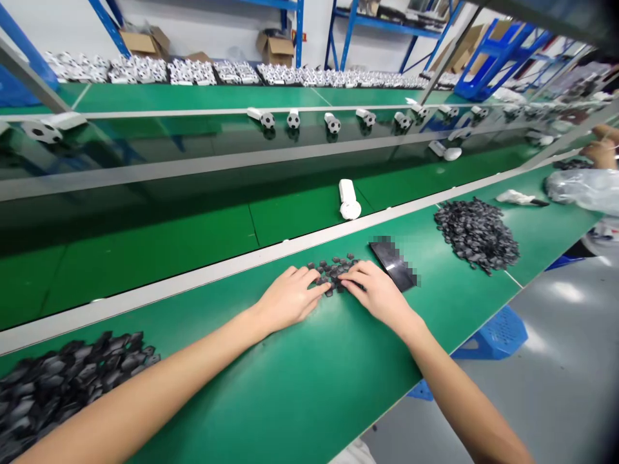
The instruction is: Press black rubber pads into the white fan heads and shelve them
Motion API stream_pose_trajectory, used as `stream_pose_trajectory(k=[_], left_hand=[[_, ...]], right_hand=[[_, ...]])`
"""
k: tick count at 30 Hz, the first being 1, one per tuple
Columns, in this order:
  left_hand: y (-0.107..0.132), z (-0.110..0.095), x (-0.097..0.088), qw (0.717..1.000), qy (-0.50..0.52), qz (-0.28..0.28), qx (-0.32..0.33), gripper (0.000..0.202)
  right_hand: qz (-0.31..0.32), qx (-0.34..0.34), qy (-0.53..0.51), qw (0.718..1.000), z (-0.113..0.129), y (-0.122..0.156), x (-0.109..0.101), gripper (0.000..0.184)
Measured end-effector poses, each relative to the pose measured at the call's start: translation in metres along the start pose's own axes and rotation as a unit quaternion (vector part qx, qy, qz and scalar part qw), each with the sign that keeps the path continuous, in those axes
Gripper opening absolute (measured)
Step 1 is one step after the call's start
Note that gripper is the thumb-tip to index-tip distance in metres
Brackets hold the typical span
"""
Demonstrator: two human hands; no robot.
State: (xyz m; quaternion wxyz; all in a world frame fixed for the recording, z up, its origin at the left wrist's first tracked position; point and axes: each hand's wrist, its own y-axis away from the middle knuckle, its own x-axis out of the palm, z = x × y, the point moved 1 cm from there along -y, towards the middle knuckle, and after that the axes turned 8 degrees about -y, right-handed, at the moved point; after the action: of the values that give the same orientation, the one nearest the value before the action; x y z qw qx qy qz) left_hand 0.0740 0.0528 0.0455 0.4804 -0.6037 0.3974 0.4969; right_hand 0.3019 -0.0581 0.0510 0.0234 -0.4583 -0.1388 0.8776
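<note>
The left hand (290, 299) and right hand (380, 293) lie palm-down on a green bench (309, 393), facing each other with their fingertips nearly meeting. The fingers are loosely apart, and neither hand is clamped on anything. Both sets rest on and beside a small heap of dark pieces (333, 274), which sits directly between the hands. The pieces look flat and angular, but they are too small to tell exactly what they are.

Just past the right fingertips lies a black slab (394, 264), its far end blurred. A larger heap (476, 235) sits farther right, well apart from the grip. Well left of the grip, a third heap (62, 386) runs off the lower left of the view, beside the left forearm.

Green bench surface stretches wide below the wrists. Close above the left hand, a white rail (203, 274) forms the bench's far edge, leaving little room that way. The near edge slants down under the right forearm, above a grey floor (565, 361) and a blue stool (498, 335). Beyond the rail, a white toy (349, 200) stands on a green belt (300, 212). At far right, a co-worker's hand (599, 151) is near a plastic bag (583, 190).
</note>
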Motion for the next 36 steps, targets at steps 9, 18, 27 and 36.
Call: stream_pose_trajectory(k=[9, 18, 27, 36], left_hand=[[-0.009, -0.003, 0.018, 0.998, 0.035, -0.044, -0.011, 0.027], [0.001, -0.007, 0.005, 0.998, 0.051, -0.023, -0.013, 0.033], [-0.032, 0.003, -0.002, 0.996, 0.046, -0.016, -0.075, 0.034], [-0.051, 0.010, 0.005, 0.997, 0.053, -0.004, -0.057, 0.026]], right_hand=[[0.058, -0.018, 0.016, 0.998, 0.008, -0.009, 0.013, 0.022], [0.071, -0.051, 0.087, 0.992, 0.024, 0.005, 0.011, 0.021], [0.054, -0.007, -0.051, 0.997, 0.031, 0.033, 0.023, 0.017], [-0.031, 0.067, 0.022, 0.997, 0.002, 0.007, 0.005, 0.027]])
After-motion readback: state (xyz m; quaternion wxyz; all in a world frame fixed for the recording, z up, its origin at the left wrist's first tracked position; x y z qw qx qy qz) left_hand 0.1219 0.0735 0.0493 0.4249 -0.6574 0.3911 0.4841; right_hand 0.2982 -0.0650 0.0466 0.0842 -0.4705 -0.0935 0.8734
